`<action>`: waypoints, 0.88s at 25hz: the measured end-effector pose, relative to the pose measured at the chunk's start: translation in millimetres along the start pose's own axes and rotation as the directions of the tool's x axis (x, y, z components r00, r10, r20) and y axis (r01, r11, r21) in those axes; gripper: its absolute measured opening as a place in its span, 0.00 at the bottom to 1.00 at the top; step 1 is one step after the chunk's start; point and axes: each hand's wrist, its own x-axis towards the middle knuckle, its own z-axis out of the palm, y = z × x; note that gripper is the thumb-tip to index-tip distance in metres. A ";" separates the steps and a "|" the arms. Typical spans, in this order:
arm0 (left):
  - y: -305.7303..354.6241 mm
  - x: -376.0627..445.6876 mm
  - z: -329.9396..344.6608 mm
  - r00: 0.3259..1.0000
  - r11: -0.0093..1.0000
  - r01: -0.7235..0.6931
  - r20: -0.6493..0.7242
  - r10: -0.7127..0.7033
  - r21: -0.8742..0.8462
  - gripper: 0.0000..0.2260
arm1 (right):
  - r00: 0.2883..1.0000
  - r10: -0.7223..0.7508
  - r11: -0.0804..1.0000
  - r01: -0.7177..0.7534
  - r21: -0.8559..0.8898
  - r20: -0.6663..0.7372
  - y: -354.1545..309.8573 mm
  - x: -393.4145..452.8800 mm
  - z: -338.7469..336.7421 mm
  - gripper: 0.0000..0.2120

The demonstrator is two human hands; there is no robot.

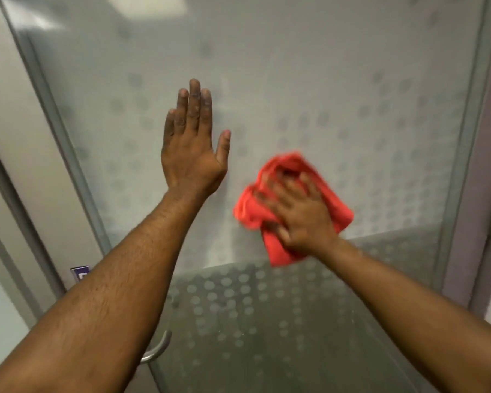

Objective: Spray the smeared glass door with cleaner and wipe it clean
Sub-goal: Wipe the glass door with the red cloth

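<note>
The glass door [309, 80] fills the view, frosted and printed with rows of grey dots. My left hand [193, 143] lies flat against the glass near the middle, fingers straight and pointing up, holding nothing. To its right my right hand [298, 211] presses a crumpled red cloth [338, 214] onto the glass; hand and cloth are blurred by motion. No spray bottle is in view.
A curved metal door handle [159, 350] sits low on the left, partly behind my left forearm. The grey door frame [54, 114] runs down the left side, with a small purple sign [80, 273] beside it. Another frame edge [471, 137] borders the right.
</note>
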 end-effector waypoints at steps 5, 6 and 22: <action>21.6 5.1 12.8 0.999 0.998 0.012 -0.035 -0.010 0.058 0.32 | 0.960 -0.146 0.986 0.161 -0.045 0.240 57.1 -105.6 -2.4 0.34; 21.5 4.3 14.2 0.999 0.998 0.012 -0.040 -0.009 0.063 0.32 | 0.982 -0.011 0.998 0.024 -0.065 0.188 85.0 -101.1 -7.8 0.36; 23.9 5.7 12.3 0.997 0.996 0.022 -0.071 -0.016 0.092 0.31 | 0.923 -0.229 0.956 0.272 -0.106 0.309 56.5 -178.7 19.7 0.36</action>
